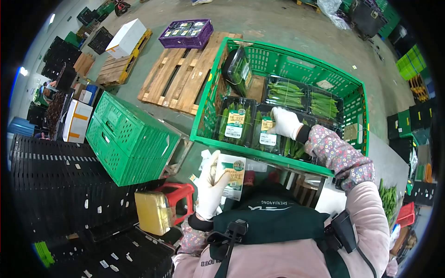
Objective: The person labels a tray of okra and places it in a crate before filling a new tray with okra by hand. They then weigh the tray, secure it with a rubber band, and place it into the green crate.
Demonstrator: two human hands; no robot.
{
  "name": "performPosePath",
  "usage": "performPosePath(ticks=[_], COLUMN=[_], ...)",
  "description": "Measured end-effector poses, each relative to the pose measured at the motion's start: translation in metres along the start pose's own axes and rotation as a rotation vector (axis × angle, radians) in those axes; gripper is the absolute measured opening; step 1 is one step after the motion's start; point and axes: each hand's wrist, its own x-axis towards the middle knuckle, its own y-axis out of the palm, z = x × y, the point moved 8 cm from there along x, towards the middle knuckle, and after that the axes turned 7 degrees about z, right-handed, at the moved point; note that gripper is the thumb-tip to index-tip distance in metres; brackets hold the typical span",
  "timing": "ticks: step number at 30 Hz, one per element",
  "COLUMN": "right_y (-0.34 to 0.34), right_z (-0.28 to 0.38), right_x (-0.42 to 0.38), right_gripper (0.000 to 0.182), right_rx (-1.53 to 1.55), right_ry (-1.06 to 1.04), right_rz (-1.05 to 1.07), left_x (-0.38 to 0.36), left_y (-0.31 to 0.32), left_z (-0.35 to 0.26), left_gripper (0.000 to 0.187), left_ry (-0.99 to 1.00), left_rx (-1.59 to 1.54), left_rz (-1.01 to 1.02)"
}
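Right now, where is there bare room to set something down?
Bare pallet boards, between the purple crate and open green crate. Inside the green crate, a narrow gap between the tilted pack and the next rear pack. Grey table, between that crate and the loose pods. Crowded: the crate's front packs, around your right hand.

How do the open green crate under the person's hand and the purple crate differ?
The green crate is near, with the right hand reaching in; the purple crate sits farther off on a wooden pallet, untouched. The green one looks much larger, the purple one smaller. Both are open-topped and hold packs.
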Motion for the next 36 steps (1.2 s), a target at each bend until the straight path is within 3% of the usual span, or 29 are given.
performPosePath(ticks=[3,5,7,8,9,10,11,13,15,17,18,21,24,25,27,29,30,33,34,36], right_y=[-0.043,-0.067,-0.082,-0.094,-0.100,-0.100,-0.102,-0.096,-0.102,-0.100,-0.096,-0.094,-0.134,-0.147,-0.142,-0.128,-0.108,-0.052,-0.035,-0.001], right_z=[0.018,0.032,0.072,0.100,0.119,0.133,0.145,0.152,0.151,0.142,0.139,0.127,0.102,0.081,-0.010,-0.075,-0.095,-0.103,-0.103,-0.109], right_x=[-0.010,-0.019,-0.040,-0.058,-0.070,-0.082,-0.093,-0.096,-0.104,-0.106,-0.108,-0.113,-0.118,-0.112,-0.077,-0.064,-0.062,-0.073,-0.075,-0.073], right_gripper=[0.072,0.066,0.059,0.055,0.051,0.048,0.045,0.039,0.030,0.022,0.022,0.017,0.010,0.012,0.019,0.027,0.022,0.052,0.058,0.066], right_rx=[-0.146,0.351,0.789,0.850,0.744,0.706,0.666,0.637,0.716,0.639,0.642,0.541,0.333,0.173,0.674,0.512,0.430,0.316,0.246,0.073], right_ry=[-0.081,-0.102,-0.137,-0.212,-0.418,-0.467,-0.513,-0.483,-0.458,-0.333,-0.323,-0.363,-0.441,-0.447,-0.068,0.023,0.119,0.137,0.124,0.076], right_rz=[-0.331,-0.229,0.045,0.113,-0.020,-0.011,-0.001,-0.014,-0.012,0.004,-0.004,-0.162,-0.489,-0.543,-0.324,-0.304,-0.150,0.126,0.170,0.170], left_x=[0.004,0.008,0.012,0.014,0.016,0.020,0.024,0.025,0.026,0.026,0.026,0.030,0.031,0.030,0.028,0.027,0.030,0.030,0.031,0.032], left_y=[0.002,0.000,0.002,0.005,0.008,0.012,0.018,0.034,0.038,0.053,0.056,0.045,0.056,0.064,0.055,0.046,0.045,0.030,0.025,0.045], left_z=[-0.002,0.001,-0.001,-0.005,-0.007,-0.011,-0.012,-0.036,-0.032,-0.025,-0.025,-0.008,-0.007,-0.008,0.009,0.014,0.001,0.010,0.012,-0.007], left_gripper=[0.043,0.038,0.034,0.029,0.024,0.020,0.020,0.016,0.020,0.025,0.015,0.012,0.013,0.013,0.013,0.014,0.013,0.013,0.030,0.039], left_ry=[-0.011,0.019,0.047,0.036,0.027,0.199,0.202,0.475,0.407,0.090,0.088,-0.017,-0.017,-0.012,-0.093,-0.073,0.127,0.003,-0.043,-0.017], left_rx=[0.022,0.067,0.115,0.253,0.390,0.493,0.492,0.513,0.444,0.094,0.116,0.235,0.194,0.221,0.338,0.425,0.586,0.416,0.453,0.286], left_rz=[0.000,-0.007,-0.013,-0.034,-0.049,-0.031,-0.019,-0.037,0.000,0.091,0.026,-0.009,0.096,0.171,0.238,0.242,0.279,0.189,0.195,0.168])
